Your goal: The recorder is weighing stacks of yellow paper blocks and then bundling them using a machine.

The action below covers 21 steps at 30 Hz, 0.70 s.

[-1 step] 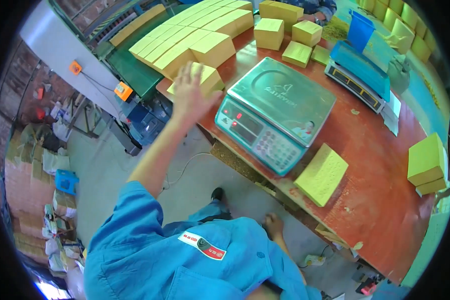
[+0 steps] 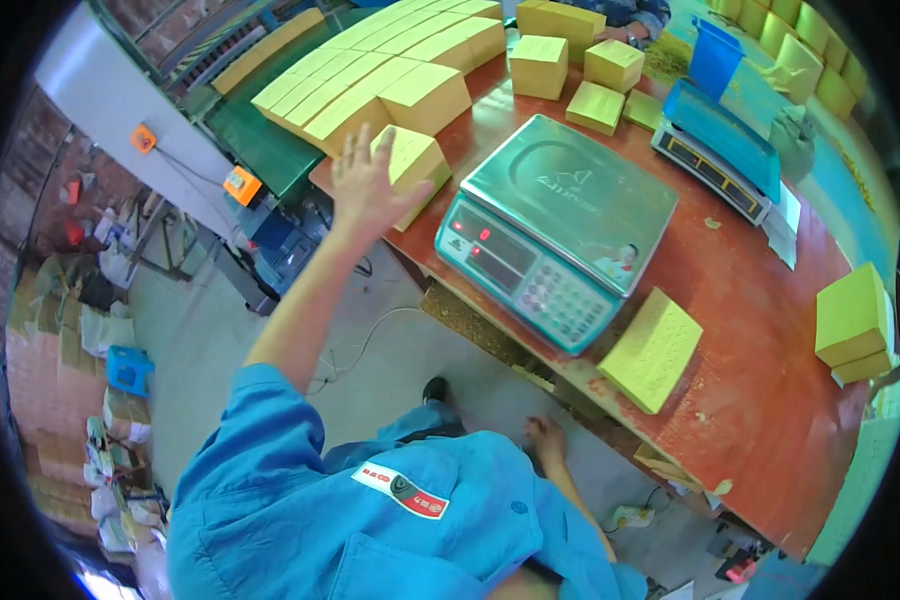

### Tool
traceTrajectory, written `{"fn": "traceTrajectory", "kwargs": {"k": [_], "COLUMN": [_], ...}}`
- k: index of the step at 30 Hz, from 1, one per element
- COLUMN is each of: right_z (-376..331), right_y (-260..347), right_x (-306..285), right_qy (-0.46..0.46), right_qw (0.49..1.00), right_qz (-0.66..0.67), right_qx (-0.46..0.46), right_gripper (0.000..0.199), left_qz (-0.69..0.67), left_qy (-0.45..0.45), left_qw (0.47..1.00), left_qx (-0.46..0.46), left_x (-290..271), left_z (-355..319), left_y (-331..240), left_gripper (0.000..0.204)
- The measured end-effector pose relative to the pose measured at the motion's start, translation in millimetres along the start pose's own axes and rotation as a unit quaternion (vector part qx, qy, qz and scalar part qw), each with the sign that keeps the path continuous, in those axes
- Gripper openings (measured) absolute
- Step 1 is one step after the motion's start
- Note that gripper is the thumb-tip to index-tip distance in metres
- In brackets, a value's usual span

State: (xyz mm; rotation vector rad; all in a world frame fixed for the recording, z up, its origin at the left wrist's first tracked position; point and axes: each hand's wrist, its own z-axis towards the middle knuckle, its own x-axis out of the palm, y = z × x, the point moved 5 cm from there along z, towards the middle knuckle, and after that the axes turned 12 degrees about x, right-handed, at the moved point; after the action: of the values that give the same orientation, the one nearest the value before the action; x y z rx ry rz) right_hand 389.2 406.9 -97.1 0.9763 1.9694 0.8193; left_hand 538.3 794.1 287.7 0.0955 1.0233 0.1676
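Note:
My left hand (image 2: 373,192) reaches out with its fingers spread, beside a yellow block (image 2: 422,162) at the table's far left corner. It overlaps the block's near side in view; whether it touches cannot be made out. My right hand (image 2: 545,440) hangs low beside the table's front edge, small in view, its fingers loosely bent and apart, with nothing seen in it. Between the hands stands a teal digital scale (image 2: 560,225) with a bare metal plate and a lit red display. Right of the scale, a pitted yellow block (image 2: 652,352) lies at the table's front edge.
Many yellow blocks (image 2: 370,85) stand in rows at the back left. Several more (image 2: 540,68) sit behind the scale, near another person's hand (image 2: 630,36). A second scale (image 2: 715,160) with a blue tray and a yellow stack (image 2: 852,325) stand right on the red table (image 2: 750,400).
My left hand has shifted slightly left and down, baring more of the corner block. The view has moved a little; the scale and blocks stay in place on the table.

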Motion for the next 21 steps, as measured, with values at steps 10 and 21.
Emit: {"fn": "traceTrajectory", "kwargs": {"k": [10,21], "right_z": [61,98], "right_y": [200,320], "right_x": [214,238], "right_qy": [0.163,0.246], "right_qw": [0.949,0.759], "right_qz": [0.267,0.602], "right_qx": [-0.026,0.027], "right_gripper": [0.02,0.047], "left_qz": [-0.154,-0.156], "left_qy": [0.231,0.214], "left_qw": [0.961,0.961], "left_qx": [0.009,0.078], "left_x": [105,102], "left_z": [6,6], "left_y": [97,96], "left_gripper": [0.1,0.085]}}
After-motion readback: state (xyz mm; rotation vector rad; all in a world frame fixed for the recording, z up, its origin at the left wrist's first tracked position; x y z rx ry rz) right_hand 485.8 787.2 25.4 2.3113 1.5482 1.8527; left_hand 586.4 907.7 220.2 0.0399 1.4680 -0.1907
